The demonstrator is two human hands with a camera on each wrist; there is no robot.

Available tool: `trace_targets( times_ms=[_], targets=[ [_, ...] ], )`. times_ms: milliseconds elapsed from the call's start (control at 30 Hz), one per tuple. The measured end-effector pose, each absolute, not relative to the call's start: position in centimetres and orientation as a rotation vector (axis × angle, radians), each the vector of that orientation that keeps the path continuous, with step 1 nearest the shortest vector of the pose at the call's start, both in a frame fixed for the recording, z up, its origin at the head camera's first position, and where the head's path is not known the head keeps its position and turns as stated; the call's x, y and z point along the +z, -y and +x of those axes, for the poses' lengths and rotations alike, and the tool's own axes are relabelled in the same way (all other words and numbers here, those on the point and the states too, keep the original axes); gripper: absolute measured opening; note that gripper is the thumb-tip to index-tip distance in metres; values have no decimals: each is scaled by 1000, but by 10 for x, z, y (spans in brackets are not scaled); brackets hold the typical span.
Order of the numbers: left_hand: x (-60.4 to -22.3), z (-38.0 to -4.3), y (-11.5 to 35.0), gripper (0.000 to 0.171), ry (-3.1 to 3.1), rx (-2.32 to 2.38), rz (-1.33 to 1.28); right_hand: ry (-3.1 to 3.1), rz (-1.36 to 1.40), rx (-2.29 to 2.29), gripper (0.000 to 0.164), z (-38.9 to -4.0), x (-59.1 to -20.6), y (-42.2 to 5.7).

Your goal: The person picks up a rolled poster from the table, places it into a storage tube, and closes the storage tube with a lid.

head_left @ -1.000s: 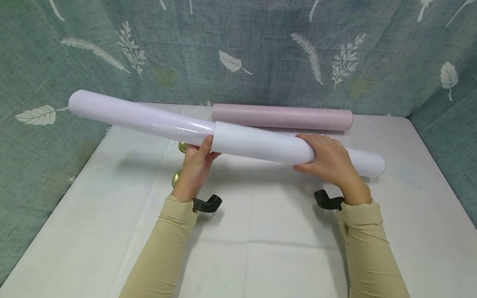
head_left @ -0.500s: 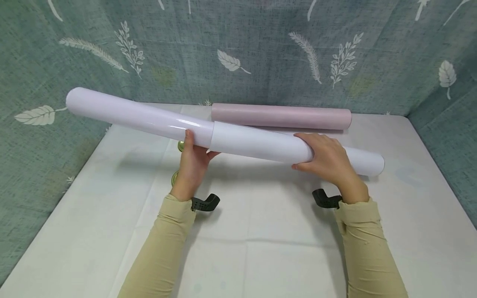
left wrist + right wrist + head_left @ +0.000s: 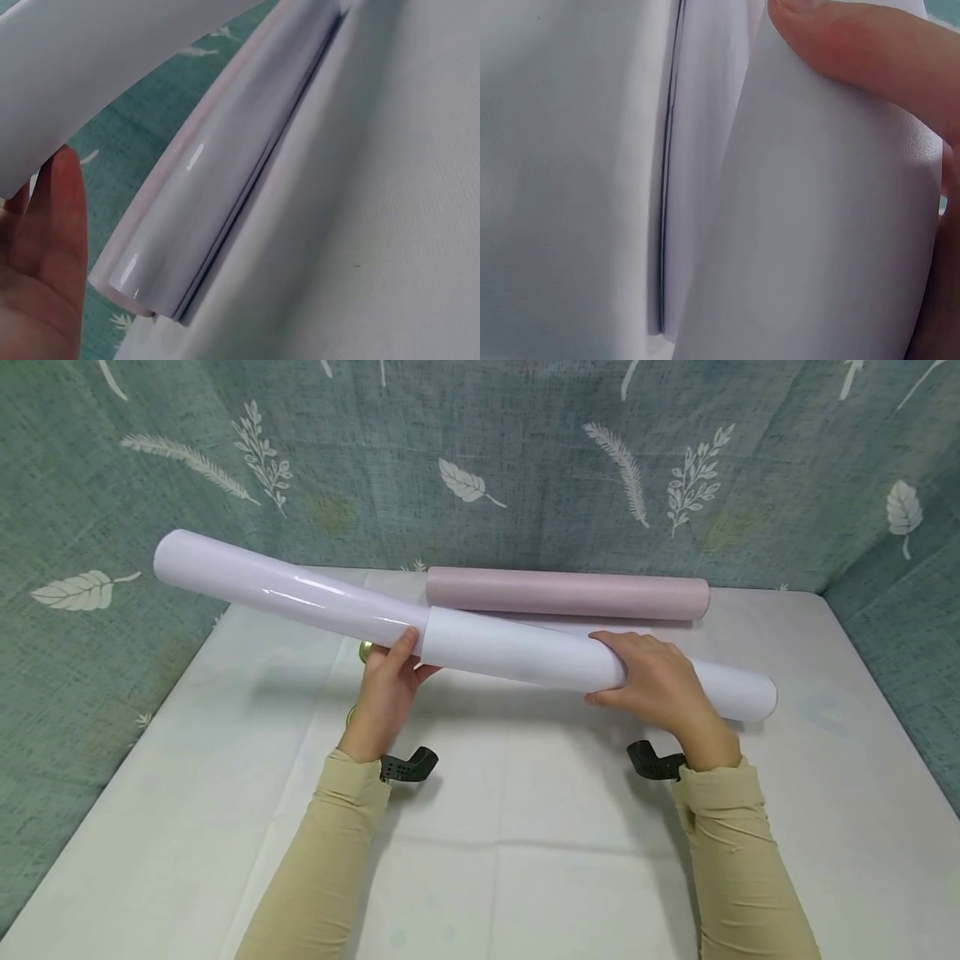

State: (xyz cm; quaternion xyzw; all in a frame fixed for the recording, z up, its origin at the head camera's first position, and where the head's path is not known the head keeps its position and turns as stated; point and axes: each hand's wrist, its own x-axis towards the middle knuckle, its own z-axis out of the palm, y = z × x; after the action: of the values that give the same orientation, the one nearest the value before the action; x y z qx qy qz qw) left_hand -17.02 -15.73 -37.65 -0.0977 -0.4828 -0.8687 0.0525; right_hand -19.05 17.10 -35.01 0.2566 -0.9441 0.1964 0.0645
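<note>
Both hands hold up a long, slightly bent roll. Its left length is a glossy lavender roll [image 3: 277,589]; a matte white sheet [image 3: 517,647] wraps the right length, its edge overlapping the lavender. My left hand [image 3: 386,697] grips the lavender part just left of that edge, thumb on the front and fingers below. Around the white part, near its right end, curls my right hand [image 3: 656,685]. In the left wrist view, another glossy lavender roll [image 3: 202,187] lies on the table, mostly hidden in the head view behind the held one.
A pink roll [image 3: 570,593] lies along the table's back edge. Two round brass-coloured objects [image 3: 365,651] are partly hidden behind the left hand. A white cloth [image 3: 480,877] covers the table, and a green leaf-patterned curtain [image 3: 525,468] hangs behind and at both sides.
The left thumb has moved off the white edge onto the lavender, shifting left then slightly back. The lavender end has lately swung a little up and right. The right hand keeps its hold.
</note>
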Motion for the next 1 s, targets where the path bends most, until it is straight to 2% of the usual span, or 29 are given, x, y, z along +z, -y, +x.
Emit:
trace_targets(
  times_ms=[333,567,767,867,1000],
  targets=[
    [-377,-168,163,37,1495,-2664,-254,2889,841,512,77,-187,-346,-163],
    [-377,-168,168,32,1464,-2670,-305,2869,865,461,79,-184,-344,-157],
    [-376,-169,168,35,1446,-2702,-369,2790,885,414,82,-179,-344,-145],
    [-378,-170,170,40,1473,-2711,-448,2767,874,407,82,-179,-345,-142],
    [-376,-173,175,60,1559,-2676,-524,2750,853,429,80,-180,-347,-143]
  ],
)
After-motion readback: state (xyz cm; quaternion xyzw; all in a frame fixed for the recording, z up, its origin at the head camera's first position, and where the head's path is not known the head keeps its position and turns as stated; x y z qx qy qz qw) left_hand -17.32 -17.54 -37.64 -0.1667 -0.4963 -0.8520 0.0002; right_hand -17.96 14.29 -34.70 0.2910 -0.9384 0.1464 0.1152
